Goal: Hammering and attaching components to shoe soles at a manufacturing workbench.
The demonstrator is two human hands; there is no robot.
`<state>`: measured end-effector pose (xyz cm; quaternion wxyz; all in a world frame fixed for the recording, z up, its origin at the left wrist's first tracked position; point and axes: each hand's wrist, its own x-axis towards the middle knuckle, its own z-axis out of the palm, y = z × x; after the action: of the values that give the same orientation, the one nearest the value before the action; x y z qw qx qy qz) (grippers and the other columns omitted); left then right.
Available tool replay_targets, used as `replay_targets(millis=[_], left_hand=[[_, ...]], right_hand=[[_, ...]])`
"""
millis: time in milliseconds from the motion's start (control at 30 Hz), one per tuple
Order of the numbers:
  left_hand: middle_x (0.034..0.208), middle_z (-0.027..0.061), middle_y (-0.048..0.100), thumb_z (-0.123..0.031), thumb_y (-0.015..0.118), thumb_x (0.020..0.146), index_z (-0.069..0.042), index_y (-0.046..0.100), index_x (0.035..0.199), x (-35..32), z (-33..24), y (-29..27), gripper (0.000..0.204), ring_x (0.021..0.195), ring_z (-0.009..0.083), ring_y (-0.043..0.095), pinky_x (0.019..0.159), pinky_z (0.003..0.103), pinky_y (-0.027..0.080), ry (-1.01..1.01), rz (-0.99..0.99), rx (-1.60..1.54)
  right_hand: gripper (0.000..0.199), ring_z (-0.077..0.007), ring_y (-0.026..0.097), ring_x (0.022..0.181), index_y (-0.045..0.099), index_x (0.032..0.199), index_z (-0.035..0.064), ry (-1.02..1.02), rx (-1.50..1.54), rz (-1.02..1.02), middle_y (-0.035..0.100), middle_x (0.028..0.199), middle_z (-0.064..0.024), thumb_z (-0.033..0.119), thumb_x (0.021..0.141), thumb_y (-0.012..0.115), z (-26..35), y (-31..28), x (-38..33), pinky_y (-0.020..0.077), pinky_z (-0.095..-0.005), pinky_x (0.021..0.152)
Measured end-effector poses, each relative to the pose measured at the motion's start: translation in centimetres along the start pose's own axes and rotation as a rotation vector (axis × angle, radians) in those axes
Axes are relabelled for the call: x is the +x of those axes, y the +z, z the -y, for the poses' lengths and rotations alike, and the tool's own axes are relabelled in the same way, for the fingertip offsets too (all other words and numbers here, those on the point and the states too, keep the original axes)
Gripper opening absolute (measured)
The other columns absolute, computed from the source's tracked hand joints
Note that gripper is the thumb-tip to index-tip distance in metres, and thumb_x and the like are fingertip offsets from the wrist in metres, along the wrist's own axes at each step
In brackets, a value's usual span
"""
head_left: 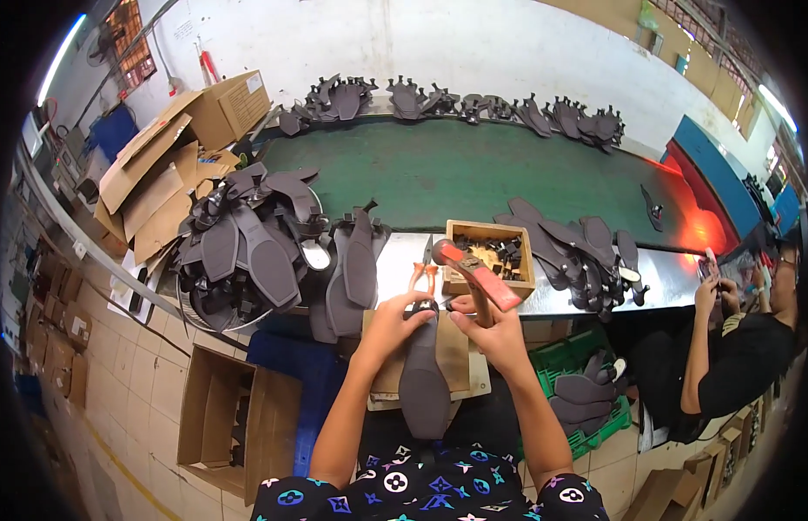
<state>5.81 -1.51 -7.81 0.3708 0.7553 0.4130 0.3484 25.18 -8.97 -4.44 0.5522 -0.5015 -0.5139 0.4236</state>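
A dark grey shoe sole [423, 382] lies lengthwise on a flat wooden board [460, 356] over my lap. My left hand [394, 323] presses on the sole's far end, fingers curled over it. My right hand [495, 334] grips the handle of a red-headed hammer [473, 271], whose head is raised above the board. Orange-handled pliers [424, 269] lie on the metal bench edge just beyond my left hand. A small wooden box [491, 253] of small dark parts stands right behind the hammer.
A heap of dark soles [248, 252] fills a round basket at left, more soles [578, 256] lie at right. A green conveyor belt [473, 169] runs behind. An open carton [235, 417] stands on the floor left, a green crate [586, 391] right. A seated person [734, 347] works at far right.
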Motion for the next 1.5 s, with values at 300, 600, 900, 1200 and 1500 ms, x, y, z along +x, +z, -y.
replay_targets(millis=[300, 600, 900, 1200, 1500], left_hand=[[0.097, 0.0109, 0.072, -0.006, 0.081, 0.074, -0.001, 0.073, 0.103, -2.8, 0.8, 0.1, 0.031, 0.087, 0.0237, 0.067, 0.078, 0.032, 0.052, 0.052, -0.081, -0.144], [0.1, 0.0135, 0.072, -0.005, 0.078, 0.074, -0.002, 0.072, 0.104, -3.1, 1.1, 0.3, 0.031, 0.089, 0.0257, 0.069, 0.08, 0.032, 0.054, -0.014, -0.107, -0.09], [0.083, 0.0082, 0.071, -0.004, 0.079, 0.077, 0.002, 0.07, 0.101, -3.3, 1.8, 0.5, 0.026, 0.077, 0.0139, 0.068, 0.07, 0.029, 0.052, 0.047, -0.106, -0.257], [0.101, 0.0067, 0.073, 0.002, 0.074, 0.078, 0.003, 0.073, 0.105, -2.9, 2.3, -0.4, 0.027, 0.089, 0.0104, 0.066, 0.08, 0.025, 0.054, -0.006, 0.01, -0.465], [0.103, 0.0079, 0.073, -0.008, 0.077, 0.079, 0.002, 0.071, 0.108, -2.9, 2.3, -0.6, 0.032, 0.093, 0.0139, 0.067, 0.088, 0.03, 0.051, -0.042, 0.025, -0.357]], right_hand=[[0.021, -0.0178, 0.068, 0.082, 0.069, 0.104, -0.0014, -0.109, -0.306, 0.188, 0.07, 0.086, -0.0132, 0.006, 0.084, 0.071, -3.0, 1.6, 2.0, 0.052, -0.0308, 0.075], [0.025, -0.0322, 0.068, 0.088, 0.068, 0.104, 0.0019, -0.316, -0.42, 0.223, 0.07, 0.098, -0.013, 0.002, 0.079, 0.069, -2.2, 2.2, 1.4, 0.0533, -0.0357, 0.078], [0.022, -0.0293, 0.067, 0.085, 0.067, 0.098, 0.0012, -0.28, -0.761, 0.239, 0.068, 0.101, -0.0099, 0.003, 0.077, 0.072, -0.4, 2.2, 0.1, 0.052, -0.0355, 0.073], [0.026, -0.0201, 0.061, 0.063, 0.05, 0.123, -0.0003, -0.111, -0.442, 0.004, 0.063, 0.075, -0.01, 0.011, 0.099, 0.055, 5.2, 3.0, -7.2, 0.0475, -0.0333, 0.058], [0.039, -0.0236, 0.065, 0.078, 0.05, 0.133, -0.0055, -0.33, -0.614, -0.044, 0.066, 0.091, -0.0169, 0.004, 0.096, 0.055, 8.4, 3.1, -9.0, 0.052, -0.0346, 0.073]])
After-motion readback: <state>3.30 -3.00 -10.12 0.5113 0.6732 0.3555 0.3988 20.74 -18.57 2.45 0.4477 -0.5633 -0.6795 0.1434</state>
